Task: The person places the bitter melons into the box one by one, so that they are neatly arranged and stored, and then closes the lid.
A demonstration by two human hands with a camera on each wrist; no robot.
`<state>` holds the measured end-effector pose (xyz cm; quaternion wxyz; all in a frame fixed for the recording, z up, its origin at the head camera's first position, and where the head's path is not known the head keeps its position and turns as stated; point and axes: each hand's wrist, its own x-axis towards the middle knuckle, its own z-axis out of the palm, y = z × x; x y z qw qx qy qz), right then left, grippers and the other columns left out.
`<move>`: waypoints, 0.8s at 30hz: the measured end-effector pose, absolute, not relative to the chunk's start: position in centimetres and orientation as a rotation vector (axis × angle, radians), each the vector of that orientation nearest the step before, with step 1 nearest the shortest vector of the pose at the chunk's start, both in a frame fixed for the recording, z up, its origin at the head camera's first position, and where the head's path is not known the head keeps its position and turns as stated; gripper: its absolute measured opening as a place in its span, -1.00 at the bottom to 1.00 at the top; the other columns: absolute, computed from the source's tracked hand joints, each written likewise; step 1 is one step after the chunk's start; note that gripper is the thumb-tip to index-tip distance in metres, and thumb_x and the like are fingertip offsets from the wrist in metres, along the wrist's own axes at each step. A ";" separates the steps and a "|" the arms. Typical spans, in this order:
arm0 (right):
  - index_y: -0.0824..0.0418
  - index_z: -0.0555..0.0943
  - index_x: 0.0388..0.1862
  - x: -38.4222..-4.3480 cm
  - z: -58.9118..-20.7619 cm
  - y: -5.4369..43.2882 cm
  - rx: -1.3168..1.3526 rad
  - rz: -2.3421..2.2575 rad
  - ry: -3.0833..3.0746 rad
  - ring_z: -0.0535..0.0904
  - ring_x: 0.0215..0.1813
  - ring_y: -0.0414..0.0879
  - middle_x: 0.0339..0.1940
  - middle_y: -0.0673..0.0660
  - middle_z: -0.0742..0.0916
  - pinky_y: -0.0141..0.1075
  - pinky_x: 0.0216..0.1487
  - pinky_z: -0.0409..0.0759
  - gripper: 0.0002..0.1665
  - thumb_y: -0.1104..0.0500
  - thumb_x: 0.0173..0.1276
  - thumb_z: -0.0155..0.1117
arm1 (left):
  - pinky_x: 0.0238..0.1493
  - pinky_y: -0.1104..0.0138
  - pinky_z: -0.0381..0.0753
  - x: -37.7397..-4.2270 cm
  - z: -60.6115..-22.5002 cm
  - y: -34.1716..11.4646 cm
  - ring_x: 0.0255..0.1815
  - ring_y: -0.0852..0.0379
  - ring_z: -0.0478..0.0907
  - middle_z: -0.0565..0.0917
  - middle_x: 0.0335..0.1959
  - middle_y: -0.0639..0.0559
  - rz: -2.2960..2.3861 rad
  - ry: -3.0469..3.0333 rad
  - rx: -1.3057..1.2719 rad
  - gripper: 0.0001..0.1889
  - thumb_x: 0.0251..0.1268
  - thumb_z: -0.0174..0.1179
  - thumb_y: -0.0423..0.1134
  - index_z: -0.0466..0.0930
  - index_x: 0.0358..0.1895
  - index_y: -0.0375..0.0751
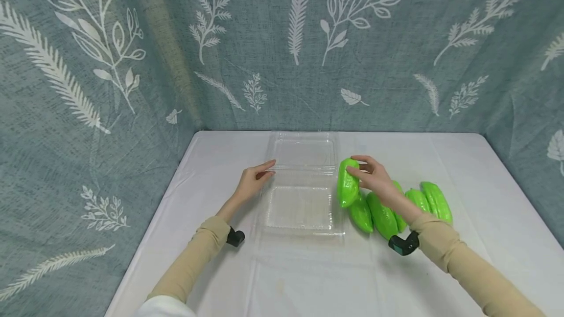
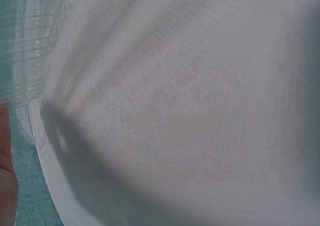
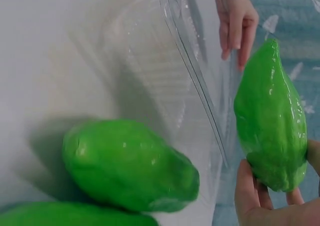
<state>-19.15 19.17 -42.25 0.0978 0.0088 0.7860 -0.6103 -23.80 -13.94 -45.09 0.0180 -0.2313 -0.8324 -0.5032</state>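
Toward the left edge of the desk (image 1: 308, 278), the left hand (image 1: 253, 181) reaches in to the side of a clear plastic box (image 1: 299, 209), its fingertips near the line where the two halves meet. I can't tell whether they nip the plastic or only rest against it. I'd want a light, steady touch there: the box looks thin and would probably skid or buckle under a shove. It lies open near the middle of the desk, the lid (image 1: 303, 153) laid back almost to the far edge, the other half toward the near edge.

Just right of the box, lifted off the desk, is a glossy green fruit (image 1: 347, 187). The right hand (image 1: 375, 176) grips it by one end, thumb against one side and fingers round the other, its free end toward the near edge. That shiny skin looks slippery, so a snug pinch seems wise, with the free end well clear of the box's rim.

Farther right, more green fruits (image 1: 382, 215) lie toward the desk's right edge, partly hidden by the right forearm (image 1: 407, 208). A raised wrist would help avoid nudging them.
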 end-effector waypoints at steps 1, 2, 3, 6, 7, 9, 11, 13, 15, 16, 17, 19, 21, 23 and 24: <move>0.25 0.19 0.43 -19.2 -42.4 18.9 0.023 -1.811 2.319 0.35 0.31 0.19 0.32 0.39 0.38 -0.10 0.22 0.55 -0.30 0.01 0.43 0.12 | -0.25 0.56 0.59 -23.8 -45.1 -13.9 0.03 -0.28 0.59 0.48 0.20 -0.35 -1.561 -2.584 -0.720 -0.63 0.30 0.10 -0.51 0.45 0.17 -0.50; 0.25 0.19 0.43 -19.3 -42.5 18.7 0.020 -1.809 2.317 0.36 0.31 0.19 0.32 0.38 0.38 -0.11 0.22 0.55 -0.30 0.01 0.42 0.13 | -0.18 0.48 0.66 -23.8 -45.1 -13.9 0.07 -0.28 0.57 0.48 0.20 -0.35 -1.559 -2.582 -0.721 -0.63 0.30 0.10 -0.51 0.45 0.17 -0.51; 0.25 0.20 0.42 -19.4 -42.6 18.5 0.015 -1.806 2.317 0.36 0.31 0.19 0.32 0.39 0.38 -0.12 0.21 0.56 -0.30 0.02 0.42 0.13 | -0.12 0.39 0.70 -23.8 -45.1 -13.9 0.09 -0.28 0.55 0.48 0.21 -0.34 -1.564 -2.581 -0.720 -0.63 0.30 0.10 -0.51 0.45 0.17 -0.51; 0.25 0.22 0.41 -19.6 -42.8 17.8 0.019 -1.809 2.315 0.39 0.28 0.18 0.30 0.38 0.41 -0.21 0.12 0.59 -0.32 0.03 0.41 0.15 | -0.01 0.10 0.68 -23.9 -45.1 -13.9 0.10 -0.28 0.55 0.47 0.22 -0.34 -1.572 -2.584 -0.721 -0.62 0.31 0.10 -0.50 0.44 0.18 -0.52; 0.24 0.23 0.40 -19.6 -42.9 17.6 0.023 -1.813 2.312 0.40 0.28 0.17 0.29 0.37 0.42 -0.24 0.09 0.59 -0.33 0.03 0.41 0.15 | 0.02 0.03 0.64 -23.9 -45.1 -13.9 0.10 -0.27 0.55 0.47 0.22 -0.34 -1.576 -2.586 -0.720 -0.62 0.31 0.09 -0.50 0.44 0.18 -0.52; 0.23 0.25 0.40 -19.8 -43.0 17.1 0.025 -1.826 2.303 0.42 0.26 0.16 0.28 0.36 0.43 -0.29 0.03 0.59 -0.34 0.04 0.40 0.16 | 0.04 0.02 0.63 -23.9 -45.1 -13.9 0.08 -0.27 0.57 0.47 0.23 -0.33 -1.588 -2.588 -0.718 -0.62 0.31 0.09 -0.51 0.43 0.19 -0.50; 0.22 0.26 0.39 -19.9 -43.1 16.7 0.021 -1.832 2.298 0.43 0.24 0.14 0.27 0.35 0.44 -0.32 -0.02 0.59 -0.34 0.04 0.40 0.17 | 0.03 0.02 0.63 -24.0 -45.1 -14.0 0.05 -0.26 0.59 0.47 0.23 -0.33 -1.597 -2.586 -0.719 -0.62 0.31 0.08 -0.51 0.44 0.19 -0.49; 0.23 0.26 0.38 -20.1 -43.3 16.2 0.013 -1.837 2.292 0.44 0.22 0.12 0.26 0.35 0.44 -0.34 -0.04 0.59 -0.34 0.04 0.39 0.17 | 0.03 0.02 0.63 -24.0 -45.2 -14.0 0.04 -0.25 0.60 0.47 0.23 -0.33 -1.599 -2.587 -0.719 -0.62 0.32 0.08 -0.51 0.44 0.20 -0.48; 0.25 0.26 0.38 -20.3 -43.5 15.8 -0.001 -1.845 2.286 0.46 0.18 0.10 0.24 0.36 0.45 -0.35 -0.05 0.59 -0.34 0.06 0.39 0.18 | 0.03 0.02 0.63 -24.0 -45.2 -14.0 0.04 -0.25 0.60 0.47 0.23 -0.33 -1.599 -2.588 -0.718 -0.62 0.32 0.09 -0.51 0.44 0.20 -0.49; 0.26 0.26 0.38 -20.4 -43.6 15.6 -0.009 -1.843 2.287 0.47 0.16 0.07 0.23 0.36 0.45 -0.36 -0.06 0.59 -0.34 0.06 0.39 0.18 | 0.04 0.01 0.62 -24.0 -45.1 -13.9 0.05 -0.25 0.59 0.46 0.23 -0.33 -1.599 -2.589 -0.717 -0.62 0.32 0.08 -0.50 0.43 0.20 -0.50; 0.26 0.27 0.37 -20.5 -43.7 15.4 -0.010 -1.849 2.279 0.48 0.13 0.05 0.22 0.35 0.46 -0.36 -0.07 0.59 -0.34 0.06 0.39 0.19 | 0.04 0.01 0.62 -24.0 -45.1 -13.9 0.05 -0.25 0.59 0.46 0.23 -0.33 -1.598 -2.590 -0.717 -0.62 0.32 0.08 -0.50 0.43 0.20 -0.50; 0.26 0.28 0.36 -20.7 -43.9 15.0 -0.019 -1.860 2.270 0.49 0.08 -0.01 0.21 0.35 0.47 -0.37 -0.09 0.59 -0.36 0.07 0.38 0.19 | 0.07 0.01 0.61 -24.1 -45.1 -13.9 0.06 -0.27 0.58 0.46 0.23 -0.34 -1.602 -2.589 -0.714 -0.62 0.32 0.08 -0.50 0.42 0.19 -0.52; 0.27 0.28 0.36 -20.8 -44.1 14.6 -0.032 -1.866 2.268 0.50 0.03 -0.06 0.19 0.36 0.48 -0.38 -0.11 0.60 -0.36 0.09 0.38 0.19 | 0.08 0.00 0.60 -24.1 -45.1 -13.8 0.07 -0.28 0.57 0.45 0.23 -0.36 -1.603 -2.584 -0.716 -0.62 0.32 0.08 -0.51 0.42 0.19 -0.53; 0.28 0.29 0.34 -20.9 -44.3 14.2 -0.036 -1.876 2.263 0.51 0.01 -0.07 0.18 0.36 0.49 -0.38 -0.13 0.61 -0.38 0.11 0.38 0.19 | 0.08 0.00 0.59 -24.1 -45.1 -13.8 0.07 -0.29 0.56 0.45 0.23 -0.37 -1.612 -2.577 -0.720 -0.62 0.31 0.08 -0.52 0.42 0.19 -0.54; 0.28 0.30 0.34 -21.0 -44.4 13.9 -0.034 -1.877 2.264 0.51 0.01 -0.08 0.18 0.36 0.49 -0.38 -0.14 0.62 -0.38 0.11 0.38 0.19 | 0.08 -0.01 0.59 -24.1 -45.1 -13.8 0.07 -0.30 0.56 0.45 0.23 -0.37 -1.616 -2.573 -0.722 -0.62 0.31 0.08 -0.52 0.42 0.19 -0.54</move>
